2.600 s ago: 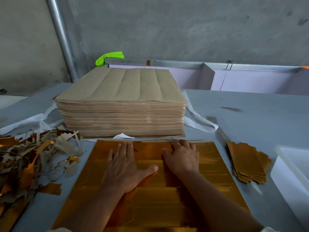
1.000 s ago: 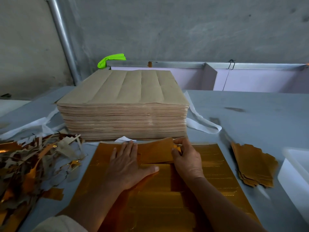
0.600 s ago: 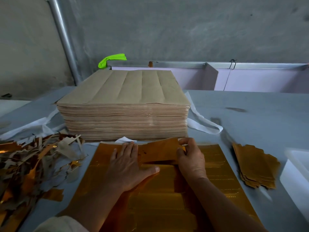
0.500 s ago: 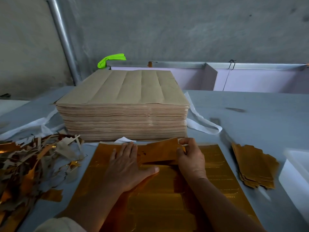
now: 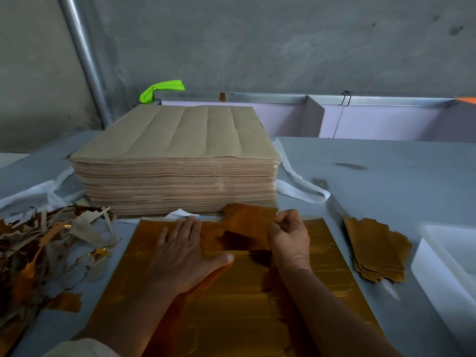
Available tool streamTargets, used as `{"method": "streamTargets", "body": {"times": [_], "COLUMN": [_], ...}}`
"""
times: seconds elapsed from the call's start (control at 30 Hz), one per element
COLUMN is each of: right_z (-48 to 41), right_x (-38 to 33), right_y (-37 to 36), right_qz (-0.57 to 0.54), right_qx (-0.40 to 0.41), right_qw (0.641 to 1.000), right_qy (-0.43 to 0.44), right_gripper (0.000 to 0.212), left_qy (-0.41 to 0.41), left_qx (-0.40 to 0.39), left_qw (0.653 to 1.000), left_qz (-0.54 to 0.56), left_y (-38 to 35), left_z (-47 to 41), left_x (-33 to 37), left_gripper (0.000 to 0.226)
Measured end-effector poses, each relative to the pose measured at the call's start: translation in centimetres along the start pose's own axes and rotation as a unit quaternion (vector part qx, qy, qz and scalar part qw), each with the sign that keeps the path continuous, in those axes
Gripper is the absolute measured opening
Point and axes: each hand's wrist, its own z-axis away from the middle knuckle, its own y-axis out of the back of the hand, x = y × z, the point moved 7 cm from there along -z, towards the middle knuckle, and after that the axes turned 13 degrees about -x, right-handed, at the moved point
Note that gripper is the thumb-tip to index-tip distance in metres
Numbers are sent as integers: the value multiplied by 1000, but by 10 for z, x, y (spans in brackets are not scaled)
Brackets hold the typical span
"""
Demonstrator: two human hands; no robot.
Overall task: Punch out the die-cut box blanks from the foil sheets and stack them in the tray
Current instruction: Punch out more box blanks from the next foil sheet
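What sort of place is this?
Probably a small packaging workshop: a tall stack of brown card sheets, a heap of gold and brown offcut scraps and a pile of punched-out gold box blanks lie on a grey worktable.

Shiny gold foil sheet (image 5: 322,253) with faint rows of cut lines; plain tan stack of sheets (image 5: 180,135); white tray (image 5: 438,266) at the grey tabletop's (image 5: 386,176) right edge; neon-green cloth (image 5: 162,88) beyond its far edge.

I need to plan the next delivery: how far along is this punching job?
Done: a small pile of blanks lies beside the white tray, not in it, and scraps sit at left. In hand: the left hand presses the gold sheet while the right hand pinches one raised blank. Left: most of that sheet, the tall stack, and loading the tray.
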Motion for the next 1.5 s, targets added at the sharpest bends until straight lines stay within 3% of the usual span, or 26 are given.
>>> {"method": "streamTargets", "body": {"times": [0.3,0.53,0.77,1.03,1.23,1.33,1.43,1.5], "right_z": [3,20,31,41,38,39,41,43], "right_x": [-16,-25,-23,-13,-8,-4,-2,-2], "right_y": [1,29,83,132,148,149,150,152], "right_qz": [72,92,94,78,115,152,221,281], "right_qx": [-50,-60,14,104,111,97,80,74], "right_qw": [994,992,993,985,975,967,951,931], "right_qy": [-59,-63,-71,-114,-152,-180,-202,-220], "right_gripper": [14,33,35,51,62,57,25,22], "left_qy": [2,5,11,6,9,8,9,9], "left_qx": [-12,-18,-15,-12,-7,-6,-5,-5], "left_qw": [1000,1000,1000,1000,1000,1000,1000,1000], "left_qz": [-1,-9,-21,-19,-20,-23,-24,-23], "left_y": [-1,2,2,3,3,3,2,3], "left_z": [1,0,-2,-2,-3,-2,-1,0], "left_x": [0,-2,-4,-4,-5,-4,-2,-2], "left_gripper": [141,144,141,139,136,139,139,135]}}
